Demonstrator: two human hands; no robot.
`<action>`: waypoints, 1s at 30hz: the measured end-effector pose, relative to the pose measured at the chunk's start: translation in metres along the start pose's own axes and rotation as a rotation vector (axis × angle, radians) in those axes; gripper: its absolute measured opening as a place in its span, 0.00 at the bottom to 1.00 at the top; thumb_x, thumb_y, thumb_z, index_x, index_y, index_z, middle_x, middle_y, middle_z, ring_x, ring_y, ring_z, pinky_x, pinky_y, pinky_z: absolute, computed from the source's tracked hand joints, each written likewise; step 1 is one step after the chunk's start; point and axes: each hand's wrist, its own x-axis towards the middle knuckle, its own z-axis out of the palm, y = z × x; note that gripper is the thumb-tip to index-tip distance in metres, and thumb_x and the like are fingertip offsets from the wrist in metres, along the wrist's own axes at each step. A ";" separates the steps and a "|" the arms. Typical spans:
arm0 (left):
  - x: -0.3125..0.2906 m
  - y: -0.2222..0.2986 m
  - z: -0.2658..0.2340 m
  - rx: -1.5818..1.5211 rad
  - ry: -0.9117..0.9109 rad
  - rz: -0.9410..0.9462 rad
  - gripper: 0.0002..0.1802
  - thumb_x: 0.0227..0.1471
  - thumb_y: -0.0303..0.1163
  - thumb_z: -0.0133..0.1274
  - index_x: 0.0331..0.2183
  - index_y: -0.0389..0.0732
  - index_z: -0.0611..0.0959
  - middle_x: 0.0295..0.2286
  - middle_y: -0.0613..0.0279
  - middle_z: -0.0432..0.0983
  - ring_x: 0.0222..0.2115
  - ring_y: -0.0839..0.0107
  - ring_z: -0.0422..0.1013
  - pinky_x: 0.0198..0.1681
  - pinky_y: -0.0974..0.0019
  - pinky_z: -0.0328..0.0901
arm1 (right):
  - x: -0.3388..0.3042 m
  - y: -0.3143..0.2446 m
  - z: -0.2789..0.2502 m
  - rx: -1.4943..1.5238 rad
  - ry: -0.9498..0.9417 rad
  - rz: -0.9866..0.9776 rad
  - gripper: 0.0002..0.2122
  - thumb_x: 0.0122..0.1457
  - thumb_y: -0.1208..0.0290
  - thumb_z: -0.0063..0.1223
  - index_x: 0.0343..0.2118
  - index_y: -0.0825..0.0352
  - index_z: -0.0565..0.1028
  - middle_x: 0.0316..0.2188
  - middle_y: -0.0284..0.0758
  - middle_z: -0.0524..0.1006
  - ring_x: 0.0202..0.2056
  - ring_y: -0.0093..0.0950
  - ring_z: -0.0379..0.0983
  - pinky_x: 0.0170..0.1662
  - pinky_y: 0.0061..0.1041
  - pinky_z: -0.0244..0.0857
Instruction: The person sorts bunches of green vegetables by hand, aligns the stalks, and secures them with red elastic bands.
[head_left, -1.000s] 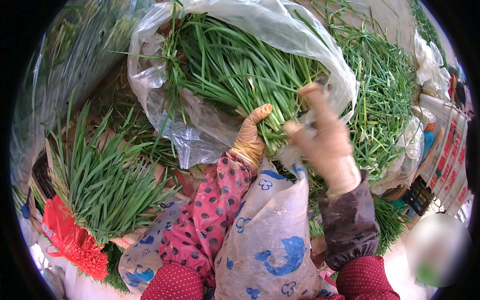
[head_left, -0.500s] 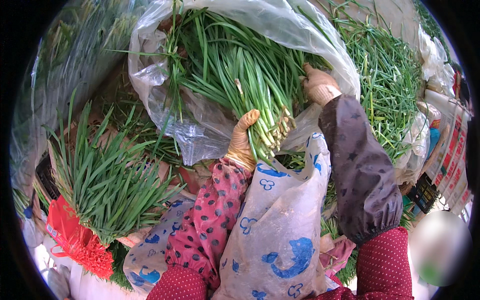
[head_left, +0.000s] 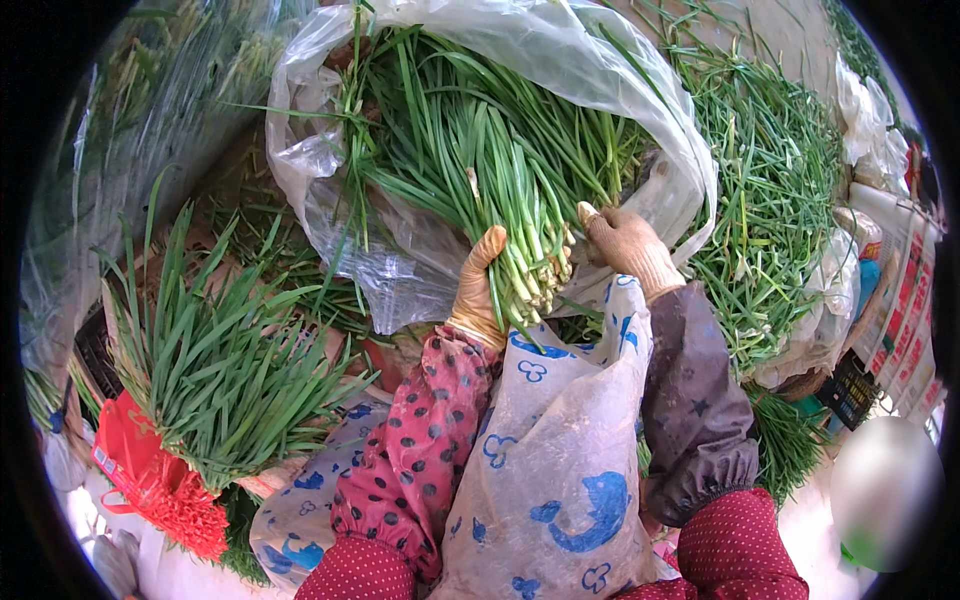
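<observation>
My left hand [head_left: 478,285], in a tan glove, grips a bunch of garlic chives [head_left: 530,250] near its pale stem ends. The long green leaves fan upward over more chives [head_left: 590,150] inside a clear plastic bag [head_left: 640,60]. Just right of the stem ends is my right hand [head_left: 628,245], also gloved, with its thumb toward the bunch. Its fingers are curled and mostly turned from view, so anything in them is hidden. Below the hands, a whitish apron [head_left: 560,460] with blue prints covers my lap.
Another bunch of chives [head_left: 230,350] lies at the left, beside a red bag [head_left: 130,440] and red ties [head_left: 180,505]. A large heap of loose chives [head_left: 760,190] fills the right. Beyond it stand a white basket [head_left: 905,290] and a black crate [head_left: 850,390].
My right hand has moved left and toward me, from the bag's right side to beside the held stems. My left hand still grips the bunch, nearly in place.
</observation>
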 end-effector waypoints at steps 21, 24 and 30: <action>-0.019 -0.008 0.051 0.373 -0.040 -0.090 0.43 0.49 0.65 0.46 0.54 0.40 0.70 0.43 0.57 0.76 0.46 0.66 0.72 0.51 0.60 0.68 | -0.082 -0.070 -0.019 0.212 -0.228 -0.445 0.44 0.45 0.61 0.71 0.62 0.69 0.56 0.49 0.39 0.73 0.49 0.26 0.69 0.52 0.25 0.63; -0.005 -0.032 0.020 0.011 0.023 -0.256 0.41 0.51 0.63 0.46 0.54 0.40 0.69 0.46 0.55 0.73 0.48 0.61 0.70 0.53 0.53 0.65 | -0.042 -0.039 -0.008 0.251 -0.430 -0.216 0.44 0.44 0.62 0.72 0.62 0.69 0.56 0.48 0.38 0.74 0.50 0.28 0.68 0.53 0.26 0.63; -0.033 -0.021 0.017 0.069 0.154 -0.136 0.36 0.45 0.49 0.63 0.51 0.43 0.71 0.44 0.62 0.73 0.47 0.62 0.69 0.54 0.54 0.65 | -0.072 -0.030 0.003 0.282 -0.548 -0.191 0.45 0.40 0.68 0.74 0.61 0.69 0.57 0.48 0.41 0.74 0.49 0.32 0.70 0.53 0.31 0.63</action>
